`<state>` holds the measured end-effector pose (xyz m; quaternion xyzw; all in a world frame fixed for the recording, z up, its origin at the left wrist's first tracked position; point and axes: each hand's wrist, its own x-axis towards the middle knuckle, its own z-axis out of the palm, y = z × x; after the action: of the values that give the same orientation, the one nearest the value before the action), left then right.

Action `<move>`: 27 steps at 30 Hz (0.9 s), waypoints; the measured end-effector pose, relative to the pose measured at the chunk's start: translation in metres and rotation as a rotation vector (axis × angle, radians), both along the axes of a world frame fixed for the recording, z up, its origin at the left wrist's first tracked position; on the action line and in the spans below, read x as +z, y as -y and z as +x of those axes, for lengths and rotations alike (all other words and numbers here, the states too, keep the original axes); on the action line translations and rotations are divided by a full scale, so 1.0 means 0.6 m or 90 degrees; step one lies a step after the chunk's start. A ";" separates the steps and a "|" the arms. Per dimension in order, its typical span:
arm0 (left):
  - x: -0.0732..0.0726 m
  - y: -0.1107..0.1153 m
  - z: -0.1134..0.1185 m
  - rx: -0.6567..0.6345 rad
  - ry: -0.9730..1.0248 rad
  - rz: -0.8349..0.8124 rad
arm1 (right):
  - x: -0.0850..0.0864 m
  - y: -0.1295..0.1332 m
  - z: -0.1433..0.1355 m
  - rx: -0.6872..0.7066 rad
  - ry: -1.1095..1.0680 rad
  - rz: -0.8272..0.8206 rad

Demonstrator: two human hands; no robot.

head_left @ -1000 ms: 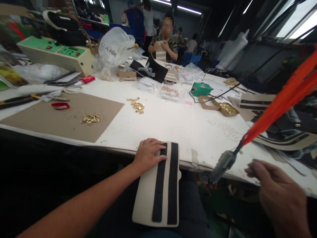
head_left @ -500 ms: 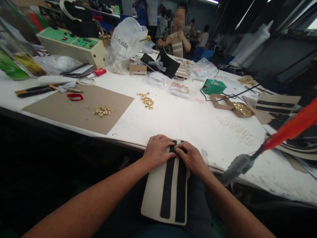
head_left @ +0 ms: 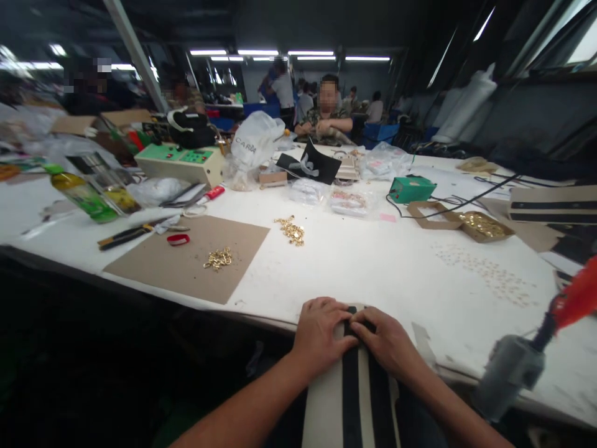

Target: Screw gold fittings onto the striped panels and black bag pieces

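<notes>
A cream panel with two long black strips (head_left: pixel 323 410) slopes from my lap up to the table's front edge; its lower end runs out of view. My left hand (head_left: pixel 321 333) grips its upper end, fingers over the far edge and thumb pressed on the left strip. Close beside it, my right hand (head_left: pixel 385 339) is closed, thumb and forefinger pinched together at the same strip. Whatever lies between those fingertips is too small and covered to make out. Both hands nearly touch each other at the panel's top.
Gold metal pieces (head_left: pixel 292 231) lie beyond my hands, with gold clasps (head_left: pixel 218 259) on a brown board (head_left: pixel 186 280). A grey tool with a red hose (head_left: pixel 510 373) hangs at the right edge. Farther back are a green box (head_left: pixel 411 190), a cardboard tray (head_left: pixel 485 233) and a seated co-worker (head_left: pixel 326 115).
The camera view has tilted up, so the table and hands appear lower. Both hands keep their hold at the panel's top. The co-worker's hands and workpiece have come down.
</notes>
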<state>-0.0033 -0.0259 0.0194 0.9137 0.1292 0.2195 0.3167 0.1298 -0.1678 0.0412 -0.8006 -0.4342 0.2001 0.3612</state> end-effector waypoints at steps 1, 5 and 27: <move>0.000 0.000 -0.001 0.003 0.000 -0.003 | -0.003 -0.003 0.000 -0.005 -0.003 0.003; -0.005 0.000 -0.002 0.018 0.005 -0.017 | -0.009 -0.015 0.003 -0.034 -0.018 -0.027; 0.020 0.003 0.003 0.003 -0.019 0.064 | 0.041 0.295 -0.019 -0.630 0.129 0.106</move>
<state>-0.0013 -0.0274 0.0311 0.9313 0.1248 0.2129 0.2679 0.1181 -0.3447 0.0658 -0.8941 -0.0504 -0.1090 0.4315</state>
